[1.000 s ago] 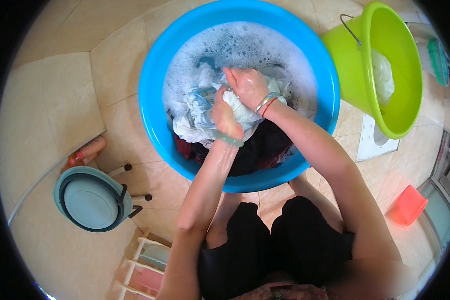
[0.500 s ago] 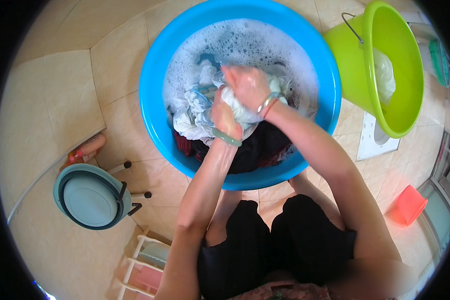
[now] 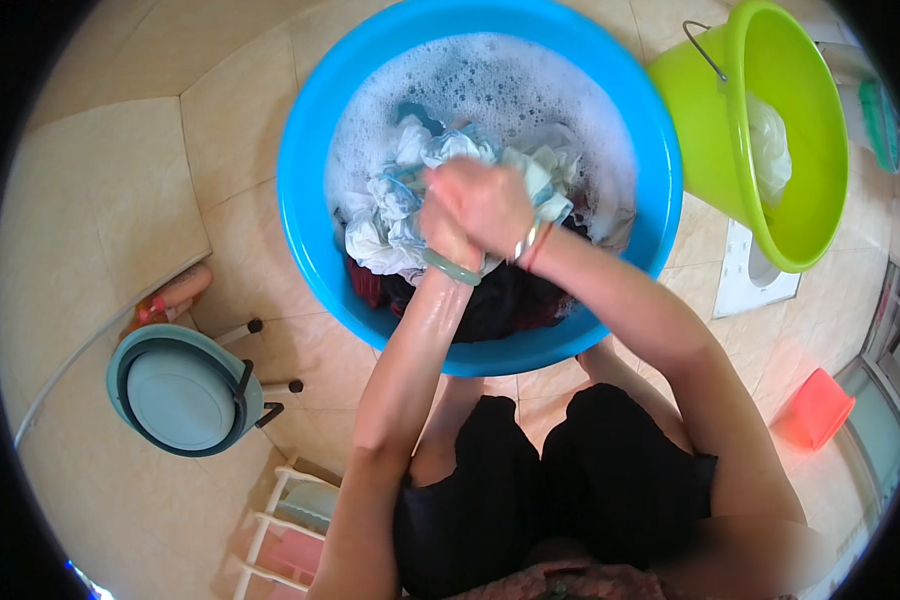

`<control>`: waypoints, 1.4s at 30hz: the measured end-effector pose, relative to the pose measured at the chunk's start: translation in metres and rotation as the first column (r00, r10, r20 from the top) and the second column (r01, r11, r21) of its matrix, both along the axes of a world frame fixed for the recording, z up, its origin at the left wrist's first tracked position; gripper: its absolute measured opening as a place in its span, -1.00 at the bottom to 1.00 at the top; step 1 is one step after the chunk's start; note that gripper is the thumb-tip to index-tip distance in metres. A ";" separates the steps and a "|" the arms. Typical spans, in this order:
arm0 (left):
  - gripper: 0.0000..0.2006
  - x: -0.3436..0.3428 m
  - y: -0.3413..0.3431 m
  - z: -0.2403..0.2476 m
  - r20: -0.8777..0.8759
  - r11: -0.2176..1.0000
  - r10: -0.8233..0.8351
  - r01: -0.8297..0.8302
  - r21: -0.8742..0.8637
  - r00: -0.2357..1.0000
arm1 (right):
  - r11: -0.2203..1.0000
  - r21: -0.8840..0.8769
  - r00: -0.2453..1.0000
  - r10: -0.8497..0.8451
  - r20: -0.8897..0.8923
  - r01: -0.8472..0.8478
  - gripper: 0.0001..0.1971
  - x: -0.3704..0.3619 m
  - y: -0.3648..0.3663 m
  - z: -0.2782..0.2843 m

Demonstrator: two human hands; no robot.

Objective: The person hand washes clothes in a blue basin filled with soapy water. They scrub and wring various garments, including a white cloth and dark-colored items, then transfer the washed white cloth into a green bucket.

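Observation:
Wet white cloth with pale blue patches [image 3: 382, 240] lies bunched in soapy water inside a large round blue basin [image 3: 303, 190]. My left hand [image 3: 444, 228], with a green bangle at its wrist, is closed on the cloth. Pressed against it from the right and partly covering it, my right hand [image 3: 490, 205] is also closed on the cloth and slightly smeared by motion. The cloth between my palms is hidden. Dark and deep red clothes [image 3: 490, 312] lie at the basin's near side, under the white cloth. White suds [image 3: 490, 85] cover the far side.
A lime green bucket [image 3: 698, 135] holding something white leans beside the basin at the right. A white floor fitting [image 3: 738, 280] and a red plastic container [image 3: 818, 408] are nearer me. At the left are a grey-green basin [image 3: 180, 400] and a white rack [image 3: 260, 540].
My right hand has come down and back toward me, onto my left hand. The white cloth beyond my hands now shows more.

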State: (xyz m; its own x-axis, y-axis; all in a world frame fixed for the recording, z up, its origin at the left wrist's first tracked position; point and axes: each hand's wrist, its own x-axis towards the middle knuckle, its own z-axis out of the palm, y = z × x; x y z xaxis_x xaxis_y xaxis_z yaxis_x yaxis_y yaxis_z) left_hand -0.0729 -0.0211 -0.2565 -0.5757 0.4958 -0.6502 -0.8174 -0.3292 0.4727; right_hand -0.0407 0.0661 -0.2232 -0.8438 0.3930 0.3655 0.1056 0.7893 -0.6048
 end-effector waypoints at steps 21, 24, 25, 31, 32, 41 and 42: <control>-0.69 -0.013 0.021 0.006 0.115 0.971 -0.086 0.110 -0.214 0.990 | 0.973 -0.104 0.949 -0.170 0.266 0.204 -0.76 -0.010 0.031 -0.039; -0.66 -0.010 0.025 0.013 0.107 0.981 -0.055 0.074 -0.182 0.993 | 0.976 -0.147 0.976 -0.137 0.167 0.162 -0.81 -0.003 0.018 -0.024; -0.65 -0.008 0.026 0.018 0.098 0.981 -0.034 0.052 -0.186 0.995 | 0.977 -0.166 0.987 -0.116 0.112 0.134 -0.84 0.002 0.009 -0.015; -0.69 -0.018 -0.005 -0.001 -0.143 0.974 -0.208 0.191 -0.123 0.968 | 0.955 -0.293 0.999 0.024 -0.044 -0.036 -0.77 0.005 -0.025 0.021; -0.70 -0.012 0.001 -0.001 -0.079 0.971 -0.176 0.160 -0.175 0.981 | 0.967 -0.255 1.000 -0.017 -0.012 0.013 -0.75 0.003 -0.014 0.004; -0.77 -0.007 0.016 0.010 0.136 0.998 -0.026 0.034 -0.054 0.990 | 0.935 -0.290 0.978 -0.198 0.057 0.206 -0.69 0.002 0.012 -0.018; -0.75 -0.004 0.006 0.005 0.137 0.999 -0.018 0.013 0.038 0.990 | 0.931 -0.341 0.991 -0.136 0.009 0.131 -0.71 0.005 -0.004 0.003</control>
